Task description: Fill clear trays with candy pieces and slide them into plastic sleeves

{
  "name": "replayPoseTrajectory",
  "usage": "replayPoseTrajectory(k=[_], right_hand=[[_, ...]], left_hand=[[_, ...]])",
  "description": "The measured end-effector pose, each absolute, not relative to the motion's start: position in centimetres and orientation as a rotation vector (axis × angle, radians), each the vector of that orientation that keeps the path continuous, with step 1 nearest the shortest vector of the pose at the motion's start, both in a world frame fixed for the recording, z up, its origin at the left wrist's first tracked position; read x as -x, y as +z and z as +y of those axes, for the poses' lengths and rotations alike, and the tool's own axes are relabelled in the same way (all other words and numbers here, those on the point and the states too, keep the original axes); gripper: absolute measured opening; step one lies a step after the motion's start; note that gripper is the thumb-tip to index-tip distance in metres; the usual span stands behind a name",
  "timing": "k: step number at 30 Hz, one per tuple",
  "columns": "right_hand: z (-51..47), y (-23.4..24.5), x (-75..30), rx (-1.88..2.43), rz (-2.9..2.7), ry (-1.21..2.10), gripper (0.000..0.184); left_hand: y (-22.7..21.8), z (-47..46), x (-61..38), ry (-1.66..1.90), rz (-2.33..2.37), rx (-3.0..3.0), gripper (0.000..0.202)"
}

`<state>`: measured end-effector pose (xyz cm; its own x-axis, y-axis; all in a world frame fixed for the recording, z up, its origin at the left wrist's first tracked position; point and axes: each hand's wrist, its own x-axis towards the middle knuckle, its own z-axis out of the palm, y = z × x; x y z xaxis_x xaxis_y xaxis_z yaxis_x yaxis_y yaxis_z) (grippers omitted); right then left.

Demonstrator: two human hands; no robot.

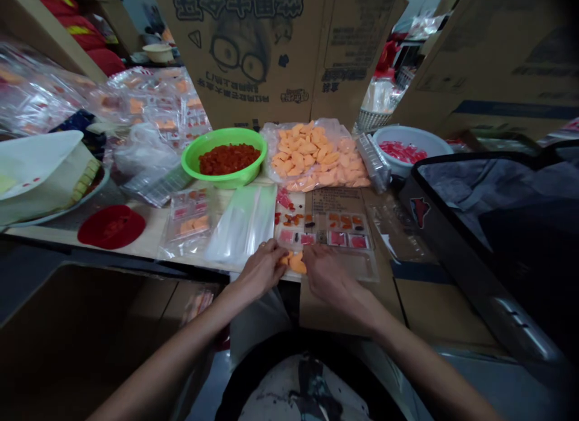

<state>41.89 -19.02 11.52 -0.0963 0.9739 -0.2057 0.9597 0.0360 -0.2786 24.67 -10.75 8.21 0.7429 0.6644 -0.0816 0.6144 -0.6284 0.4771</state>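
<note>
My left hand (263, 268) and my right hand (324, 268) meet at the near edge of a clear compartment tray (326, 235) on the table. Both have fingers curled around orange pieces (296, 262) lying between them. The tray's cells hold pink, red and orange bits. Left of the tray lies a stack of clear plastic bags (242, 223). Behind the tray sit a bag of orange pieces (312, 155) and a green bowl (224, 157) of small red pieces.
A white bowl (409, 148) with pink packets stands at the back right. Filled sealed packs (189, 221) and a red lid (111, 226) lie on the left. Cardboard boxes (271, 47) wall the back. A dark bag (497, 216) fills the right; an open box (90, 324) sits below left.
</note>
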Motion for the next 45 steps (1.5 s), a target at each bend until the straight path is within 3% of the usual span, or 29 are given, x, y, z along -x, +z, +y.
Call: replayPoseTrajectory(k=[7,10,14,21,25,29,34,38,41,45], right_hand=[[-18.0,12.0,-43.1,1.838,-2.358,0.636,0.025],[-13.7,13.8,-46.8,1.890,-2.192,0.519,0.021],[-4.7,15.5,-50.6,2.129,-1.834,0.393,0.021],[5.5,13.1,-49.3,2.232,-1.420,0.370,0.042],[6.4,12.2,-50.8,2.052,-1.266,0.603,0.024],[4.6,13.2,-53.8,1.789,-1.088,0.872,0.006],[-2.9,14.8,-56.0,1.564,-0.905,1.020,0.018],[-11.5,14.5,-57.2,1.398,-0.877,1.114,0.038],[-17.4,13.7,-58.2,1.591,-0.976,1.042,0.034],[-22.6,12.6,-58.2,2.027,-1.251,0.676,0.022]], left_hand=[[9.8,-9.1,-24.8,0.117,0.885,-2.341,0.024],[12.7,-4.2,-26.4,0.290,0.879,-2.400,0.025],[14.7,5.0,-31.4,0.540,1.204,-2.423,0.021],[11.8,14.0,-38.0,0.686,1.357,-2.183,0.006],[11.2,15.2,-37.5,0.823,1.288,-1.935,0.010],[12.9,14.6,-36.6,0.965,1.174,-1.661,0.026],[15.3,9.1,-35.7,0.833,0.901,-1.324,0.046],[15.4,2.1,-35.1,0.570,0.785,-1.262,0.044],[14.1,-3.1,-35.0,0.418,0.744,-1.367,0.039],[11.8,-8.7,-35.2,0.324,0.734,-1.512,0.034]])
